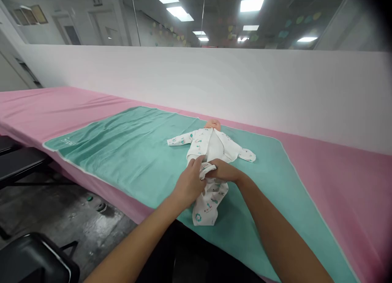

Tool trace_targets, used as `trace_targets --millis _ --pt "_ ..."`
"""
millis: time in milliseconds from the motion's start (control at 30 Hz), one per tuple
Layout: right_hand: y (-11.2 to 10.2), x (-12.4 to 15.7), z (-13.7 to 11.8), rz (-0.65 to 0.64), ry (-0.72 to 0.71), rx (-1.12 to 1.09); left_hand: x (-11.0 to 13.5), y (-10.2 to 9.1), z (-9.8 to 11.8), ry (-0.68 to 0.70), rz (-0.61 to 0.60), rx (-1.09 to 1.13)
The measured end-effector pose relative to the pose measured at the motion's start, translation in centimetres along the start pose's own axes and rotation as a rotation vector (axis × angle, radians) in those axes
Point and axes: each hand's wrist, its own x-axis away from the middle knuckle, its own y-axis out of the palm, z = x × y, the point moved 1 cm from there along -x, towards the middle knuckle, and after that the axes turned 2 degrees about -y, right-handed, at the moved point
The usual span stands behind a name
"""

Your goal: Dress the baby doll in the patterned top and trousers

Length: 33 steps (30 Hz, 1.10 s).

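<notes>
- Lying face-up near the middle of the teal mat (128,148), a baby doll (212,142) is wearing a white wrap top printed with small figures.
- Both hands are gripping the soft, limp trousers (211,201) at the doll's waist. The left hand (188,185) is pinching the bunched waistband, and the right hand (225,171) is clamping it from the other side.
- The mat is lying flat over a pink table cover (45,107).

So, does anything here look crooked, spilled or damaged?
Nothing is spilled or damaged. Only the printed trousers look untidy: their waistband is bunched up at the waist of the doll, where the left hand and the right hand grip it. The teal mat has faint creases.
</notes>
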Motion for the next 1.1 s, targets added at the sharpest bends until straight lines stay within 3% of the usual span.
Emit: trace_targets --millis 133,200,267,400,467,600,733,900,1000,1100 --pt "0.2 0.2 -0.3 0.075 -0.052 0.001 0.4 0.5 0.3 -0.038 0.085 -0.266" --pt "0.4 0.2 -0.5 0.083 -0.071 0.041 0.6 0.1 0.6 -0.057 0.127 -0.218" --pt "0.7 0.0 -0.6 0.087 -0.067 0.125 0.9 -0.5 0.9 -0.159 0.131 0.006" --pt "1.2 -0.7 -0.8 0.082 0.017 0.414 2.7 -1.1 1.1 -0.556 0.026 0.556" --pt "1.4 -1.0 -1.0 0.027 0.056 0.494 4.1 -1.4 1.2 -0.629 0.038 0.686" --pt "1.8 -1.1 -1.2 -0.106 0.068 0.495 7.1 -2.4 1.4 -0.613 0.098 0.710" --pt "2.7 -0.6 -1.4 -0.110 -0.017 0.552 8.9 -3.2 -0.1 -0.680 0.044 0.545" --pt "3.7 0.1 -1.1 -0.039 -0.067 0.598 8.4 -3.5 -2.3 -0.608 -0.091 0.214" --pt "3.6 0.4 -0.8 0.002 -0.072 0.552 7.7 -3.4 -2.3 -0.501 -0.148 0.254" --pt "3.3 0.7 -0.5 0.035 -0.090 0.463 7.1 -3.6 -2.4 -0.407 -0.128 0.315"
